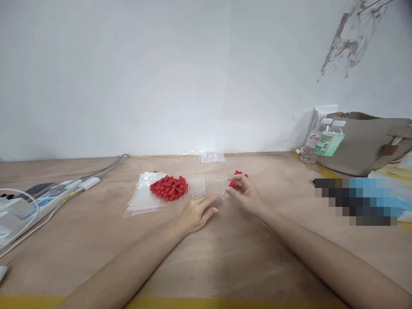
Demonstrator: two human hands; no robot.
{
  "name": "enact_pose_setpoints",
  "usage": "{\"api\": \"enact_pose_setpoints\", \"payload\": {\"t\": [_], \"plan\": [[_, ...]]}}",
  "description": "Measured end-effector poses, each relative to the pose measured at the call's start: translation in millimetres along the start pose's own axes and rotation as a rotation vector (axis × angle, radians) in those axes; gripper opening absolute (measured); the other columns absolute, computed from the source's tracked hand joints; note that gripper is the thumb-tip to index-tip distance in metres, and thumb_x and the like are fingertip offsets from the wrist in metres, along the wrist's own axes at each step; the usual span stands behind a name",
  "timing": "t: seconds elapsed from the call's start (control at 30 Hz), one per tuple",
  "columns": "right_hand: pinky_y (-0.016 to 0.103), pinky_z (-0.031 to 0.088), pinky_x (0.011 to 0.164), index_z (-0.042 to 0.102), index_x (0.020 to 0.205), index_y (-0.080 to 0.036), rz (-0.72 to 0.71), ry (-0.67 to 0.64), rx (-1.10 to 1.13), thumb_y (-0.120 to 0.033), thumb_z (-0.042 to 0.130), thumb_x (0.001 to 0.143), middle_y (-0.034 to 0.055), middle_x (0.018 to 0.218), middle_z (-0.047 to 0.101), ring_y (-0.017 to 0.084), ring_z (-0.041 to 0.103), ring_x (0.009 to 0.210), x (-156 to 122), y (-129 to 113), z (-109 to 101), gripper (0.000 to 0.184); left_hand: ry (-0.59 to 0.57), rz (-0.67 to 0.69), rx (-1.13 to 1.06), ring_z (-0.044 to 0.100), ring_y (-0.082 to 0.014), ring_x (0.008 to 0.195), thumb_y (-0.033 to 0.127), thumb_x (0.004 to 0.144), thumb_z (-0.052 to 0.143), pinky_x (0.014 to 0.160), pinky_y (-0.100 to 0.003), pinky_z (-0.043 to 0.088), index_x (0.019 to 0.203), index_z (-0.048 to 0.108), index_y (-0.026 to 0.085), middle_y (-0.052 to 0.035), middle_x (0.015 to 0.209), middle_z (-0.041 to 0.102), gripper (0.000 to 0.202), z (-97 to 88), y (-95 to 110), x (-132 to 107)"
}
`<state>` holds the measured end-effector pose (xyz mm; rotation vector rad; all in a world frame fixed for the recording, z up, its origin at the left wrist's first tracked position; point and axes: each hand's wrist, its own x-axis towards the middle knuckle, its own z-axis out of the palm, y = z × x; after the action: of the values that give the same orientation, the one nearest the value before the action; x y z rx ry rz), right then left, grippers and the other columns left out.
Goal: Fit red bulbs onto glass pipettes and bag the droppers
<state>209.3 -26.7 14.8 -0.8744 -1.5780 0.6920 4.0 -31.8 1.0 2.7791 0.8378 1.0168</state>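
Note:
My right hand [246, 196] pinches a small red rubber bulb [232, 184] between thumb and fingers. A thin clear tube [223, 194] slants from the bulb toward the fingertips of my left hand [197, 214]. That left hand lies low over the table with its fingers stretched out; whether they touch the tube is hard to see. Just beyond both hands, several clear glass-like tubes [197, 187] lie side by side in a row. To their left is a heap of red rubber bulbs [169, 188]. More red bulbs [238, 173] show behind my right hand, partly hidden by it.
Clear plastic bags [144, 201] lie under and beside the heap. A power strip [48, 206] with cables and a phone [37, 190] is at left. Two bottles [310, 146] and a grey bag [363, 143] stand at right. Another clear packet [212, 158] lies by the wall.

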Motion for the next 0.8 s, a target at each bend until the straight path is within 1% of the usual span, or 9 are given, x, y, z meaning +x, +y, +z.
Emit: {"api": "enact_pose_setpoints", "payload": {"t": [0.07, 0.13, 0.23, 0.3, 0.4, 0.5, 0.6, 0.7, 0.8], "plan": [[0.023, 0.042, 0.061, 0.053, 0.100, -0.020, 0.046, 0.154, 0.066, -0.037, 0.059, 0.069, -0.0012, 0.073, 0.053, 0.010, 0.051, 0.065, 19, -6, -18, 0.036, 0.043, -0.105, 0.001, 0.052, -0.0181, 0.096, 0.033, 0.087, 0.036, 0.083, -0.033, 0.042, 0.127, 0.032, 0.019, -0.0067, 0.105, 0.057, 0.043, -1.8, 0, 0], [0.024, 0.041, 0.061, 0.052, 0.106, -0.021, 0.078, 0.240, -0.028, -0.038, 0.053, 0.073, -0.0015, 0.074, 0.052, 0.010, 0.049, 0.063, 40, -7, -46, 0.037, 0.076, -0.214, 0.004, 0.053, -0.0180, 0.093, 0.033, 0.088, 0.033, 0.082, -0.034, 0.041, 0.127, 0.029, 0.018, -0.0063, 0.101, 0.058, 0.043, -2.8, 0, 1], [0.024, 0.038, 0.061, 0.052, 0.111, -0.020, 0.118, 0.241, -0.428, -0.031, 0.047, 0.076, -0.0011, 0.071, 0.052, 0.010, 0.047, 0.060, 61, 12, -86, 0.037, 0.034, -0.268, 0.025, 0.053, -0.0184, 0.088, 0.034, 0.087, 0.033, 0.079, -0.034, 0.041, 0.121, 0.037, 0.016, -0.0051, 0.093, 0.060, 0.038, -3.0, 0, 3], [0.025, 0.036, 0.059, 0.051, 0.111, -0.017, 0.232, 0.192, -0.668, -0.028, 0.047, 0.074, -0.0013, 0.063, 0.051, 0.011, 0.046, 0.057, 62, 37, -100, 0.038, 0.016, -0.272, 0.056, 0.053, -0.0189, 0.086, 0.035, 0.087, 0.033, 0.078, -0.034, 0.040, 0.115, 0.042, 0.016, -0.0049, 0.090, 0.060, 0.035, -2.7, 0, 4], [0.024, 0.035, 0.055, 0.049, 0.107, -0.015, 0.356, 0.131, -0.801, -0.031, 0.048, 0.073, -0.0010, 0.060, 0.052, 0.013, 0.049, 0.057, 51, 73, -99, 0.037, 0.032, -0.296, 0.108, 0.053, -0.0194, 0.085, 0.035, 0.088, 0.030, 0.077, -0.034, 0.039, 0.108, 0.048, 0.016, -0.0053, 0.090, 0.061, 0.033, -1.7, 1, 4], [0.023, 0.035, 0.054, 0.046, 0.105, -0.015, 0.401, 0.104, -0.807, -0.039, 0.049, 0.072, 0.0000, 0.061, 0.055, 0.014, 0.052, 0.060, 39, 89, -92, 0.041, 0.043, -0.318, 0.138, 0.053, -0.0193, 0.087, 0.036, 0.089, 0.028, 0.078, -0.034, 0.039, 0.103, 0.052, 0.017, -0.0055, 0.092, 0.061, 0.034, -0.6, 1, 4], [0.023, 0.037, 0.057, 0.048, 0.098, -0.015, 0.409, 0.177, -0.794, -0.044, 0.050, 0.071, 0.0025, 0.067, 0.058, 0.015, 0.054, 0.065, 34, 86, -90, 0.039, 0.034, -0.319, 0.153, 0.054, -0.0190, 0.087, 0.036, 0.089, 0.028, 0.078, -0.033, 0.039, 0.100, 0.054, 0.017, -0.0055, 0.092, 0.062, 0.035, -0.4, 1, 4], [0.022, 0.037, 0.055, 0.053, 0.082, -0.016, 0.384, 0.252, -0.793, -0.043, 0.053, 0.067, 0.0038, 0.071, 0.060, 0.014, 0.054, 0.064, 32, 78, -90, 0.031, 0.023, -0.312, 0.166, 0.054, -0.0189, 0.087, 0.037, 0.089, 0.028, 0.078, -0.033, 0.039, 0.099, 0.054, 0.016, -0.0055, 0.092, 0.062, 0.035, -0.4, 1, 4], [0.021, 0.035, 0.053, 0.057, 0.069, -0.017, 0.337, 0.181, -0.793, -0.041, 0.053, 0.066, 0.0029, 0.067, 0.061, 0.013, 0.053, 0.060, 30, 70, -85, 0.025, 0.019, -0.296, 0.170, 0.055, -0.0187, 0.086, 0.036, 0.089, 0.027, 0.076, -0.032, 0.040, 0.096, 0.055, 0.017, -0.0051, 0.091, 0.062, 0.035, 0.1, 1, 4]]}}
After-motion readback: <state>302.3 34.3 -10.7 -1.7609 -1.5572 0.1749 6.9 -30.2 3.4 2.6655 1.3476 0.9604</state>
